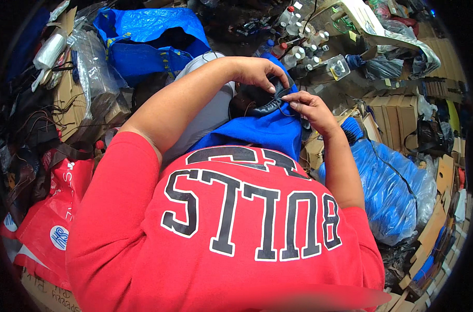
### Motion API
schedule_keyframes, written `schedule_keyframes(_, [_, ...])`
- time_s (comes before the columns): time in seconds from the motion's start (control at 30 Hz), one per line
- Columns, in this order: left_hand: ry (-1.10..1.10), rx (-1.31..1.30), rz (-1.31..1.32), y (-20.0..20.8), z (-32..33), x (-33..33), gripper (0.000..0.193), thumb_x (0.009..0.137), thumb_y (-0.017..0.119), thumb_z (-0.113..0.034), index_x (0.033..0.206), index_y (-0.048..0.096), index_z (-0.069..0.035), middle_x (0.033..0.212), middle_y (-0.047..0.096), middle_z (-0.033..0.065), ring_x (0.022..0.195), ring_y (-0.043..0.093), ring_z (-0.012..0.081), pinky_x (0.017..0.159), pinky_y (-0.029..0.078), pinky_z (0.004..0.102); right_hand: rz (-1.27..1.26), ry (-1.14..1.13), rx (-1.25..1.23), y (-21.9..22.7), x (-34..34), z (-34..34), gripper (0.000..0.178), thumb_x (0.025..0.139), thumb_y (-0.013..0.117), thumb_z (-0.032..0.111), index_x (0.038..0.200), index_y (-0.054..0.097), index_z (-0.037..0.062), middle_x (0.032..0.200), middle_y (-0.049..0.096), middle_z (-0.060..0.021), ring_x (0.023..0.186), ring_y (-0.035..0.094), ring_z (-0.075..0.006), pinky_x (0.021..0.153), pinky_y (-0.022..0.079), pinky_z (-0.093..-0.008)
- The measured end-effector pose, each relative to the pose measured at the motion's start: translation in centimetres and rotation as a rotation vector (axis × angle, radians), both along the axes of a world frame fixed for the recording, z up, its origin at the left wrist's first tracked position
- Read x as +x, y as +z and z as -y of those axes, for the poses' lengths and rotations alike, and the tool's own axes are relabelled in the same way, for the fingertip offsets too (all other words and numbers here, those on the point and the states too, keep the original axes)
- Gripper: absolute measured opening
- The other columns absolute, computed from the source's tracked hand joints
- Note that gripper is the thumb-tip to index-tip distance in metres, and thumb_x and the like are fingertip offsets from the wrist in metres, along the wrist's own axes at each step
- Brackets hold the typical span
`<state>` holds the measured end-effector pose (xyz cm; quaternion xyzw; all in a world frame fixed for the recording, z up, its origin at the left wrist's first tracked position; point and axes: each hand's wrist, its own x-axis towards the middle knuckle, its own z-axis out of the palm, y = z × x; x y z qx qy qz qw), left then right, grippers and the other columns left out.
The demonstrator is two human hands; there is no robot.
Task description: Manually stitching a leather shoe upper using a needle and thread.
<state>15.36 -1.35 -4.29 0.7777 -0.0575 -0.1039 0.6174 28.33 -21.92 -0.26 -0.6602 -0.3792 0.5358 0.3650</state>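
A black lace-up shoe [267, 108] rests on blue cloth [247, 131] over my lap, partly covered by my hands. My left hand [258, 73] reaches over its far side, thumb and fingers closed on the shoe's upper near the opening. From the right, my right hand [313, 110] pinches with thumb and forefinger at the lacing, where a thin dark shoelace seems to be held. The fingertips of both hands are close together. Exactly where the lace runs between them is too small to make out.
Beyond my lap lies a large blue bag [148, 31]. Several clear plastic bottles [299, 52] crowd the far right. A blue plastic bag [382, 182] and folded cardboard [395, 117] sit on my right. On my left are a red bag [57, 208] and clear plastic wrap [93, 67].
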Motion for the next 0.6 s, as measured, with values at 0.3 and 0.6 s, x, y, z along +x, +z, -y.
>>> schedule_keyframes(0.3, [0.017,-0.058,-0.037,-0.4,0.0,0.3,0.037,0.077,0.066,-0.002,0.113,0.06,-0.005,0.106,0.062,0.0037,0.1,0.053,0.0132,0.092,0.039,0.0287,-0.103,0.025,0.003,-1.7,1.6,-0.4,0.023,0.083,0.061,0.008,0.105,0.066,0.0037,0.101,0.063,-0.0017,0.097,0.054,-0.0105,0.09,0.038,-0.0241])
schedule_keyframes(0.6, [0.089,0.03,0.016,-0.3,0.3,-0.2,0.038,0.072,0.069,-0.002,0.11,0.061,-0.005,0.111,0.061,0.0078,0.107,0.054,0.0188,0.095,0.038,0.0306,-0.082,-0.163,0.066,-2.2,-1.6,0.0,0.019,0.081,0.063,0.004,0.099,0.066,0.0031,0.093,0.057,0.002,0.081,0.051,-0.0058,0.072,0.04,-0.019])
